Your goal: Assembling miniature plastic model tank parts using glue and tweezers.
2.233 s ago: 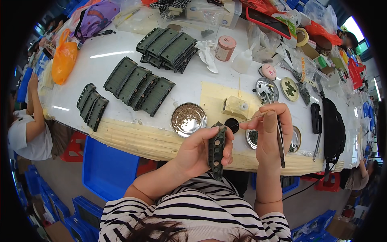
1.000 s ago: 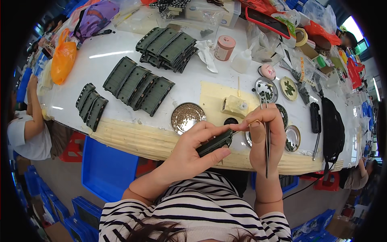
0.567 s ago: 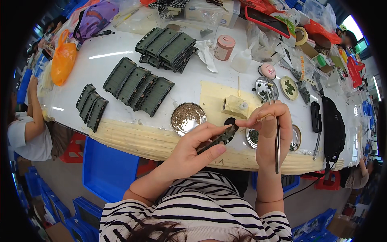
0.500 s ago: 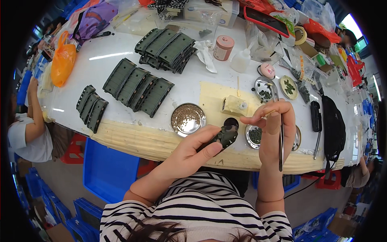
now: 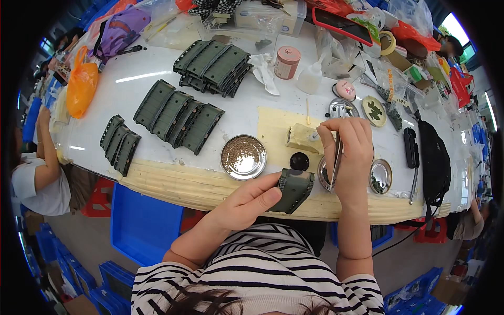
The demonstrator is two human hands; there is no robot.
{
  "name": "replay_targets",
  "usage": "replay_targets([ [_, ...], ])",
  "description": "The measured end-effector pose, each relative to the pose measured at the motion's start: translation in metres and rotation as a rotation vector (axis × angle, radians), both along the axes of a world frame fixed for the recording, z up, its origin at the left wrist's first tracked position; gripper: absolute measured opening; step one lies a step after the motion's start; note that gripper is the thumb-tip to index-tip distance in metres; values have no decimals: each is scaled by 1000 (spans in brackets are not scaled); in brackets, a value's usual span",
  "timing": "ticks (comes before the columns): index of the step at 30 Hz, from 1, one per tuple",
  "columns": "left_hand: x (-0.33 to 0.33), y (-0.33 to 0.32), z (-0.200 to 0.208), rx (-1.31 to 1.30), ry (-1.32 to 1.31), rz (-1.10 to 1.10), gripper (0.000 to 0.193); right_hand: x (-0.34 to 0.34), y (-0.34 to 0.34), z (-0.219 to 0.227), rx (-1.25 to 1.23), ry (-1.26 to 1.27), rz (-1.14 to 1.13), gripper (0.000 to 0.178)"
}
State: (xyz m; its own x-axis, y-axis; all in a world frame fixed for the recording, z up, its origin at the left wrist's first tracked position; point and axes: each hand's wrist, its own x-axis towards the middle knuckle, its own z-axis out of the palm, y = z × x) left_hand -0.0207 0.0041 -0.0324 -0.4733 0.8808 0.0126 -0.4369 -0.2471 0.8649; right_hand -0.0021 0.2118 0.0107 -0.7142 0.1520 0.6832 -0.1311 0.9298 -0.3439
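Note:
My left hand [image 5: 247,203] grips a dark green curved model piece [image 5: 294,192] by its left side, just past the table's near edge. Small raised bits line its sides. My right hand [image 5: 350,152] is closed around metal tweezers [image 5: 337,157]. Their tips point down at a round metal dish [image 5: 321,176], which the hand partly covers. Between the hands sits a small round black pot [image 5: 300,161]. Behind it stands a cream-coloured block [image 5: 303,137] on a yellowish sheet [image 5: 272,122].
Left lie green curved panels in groups [image 5: 178,115] and a stack [image 5: 212,65]. A metal dish of brown grains [image 5: 244,157] is near my left hand. Right are a small dish [image 5: 380,176], a lid with green pieces [image 5: 374,111] and a black pouch [image 5: 434,163]. Several bags crowd the back.
My right hand has lowered, turning the tweezers tips from pointing towards me to down at the dish. My left hand has tilted the green piece, showing its broad smooth face.

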Motion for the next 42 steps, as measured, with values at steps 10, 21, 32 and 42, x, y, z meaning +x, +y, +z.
replay_targets([
  [10, -2, -4, 1, 78, -4, 3, 55, 4, 1, -2, 17, -35, 7, 17],
  [21, -2, -13, 14, 169, -425, 6, 50, 20, 3, 6, -122, 60, 5, 13],
  [32, -44, -147, 30, -817, 569, 1020, 47, 34, -4, 6, -202, 82, 92, 24],
  [42, -68, -183, 25, -999, 890, 965, 42, 33, -10, 6, -205, 57, 119, 29],
])
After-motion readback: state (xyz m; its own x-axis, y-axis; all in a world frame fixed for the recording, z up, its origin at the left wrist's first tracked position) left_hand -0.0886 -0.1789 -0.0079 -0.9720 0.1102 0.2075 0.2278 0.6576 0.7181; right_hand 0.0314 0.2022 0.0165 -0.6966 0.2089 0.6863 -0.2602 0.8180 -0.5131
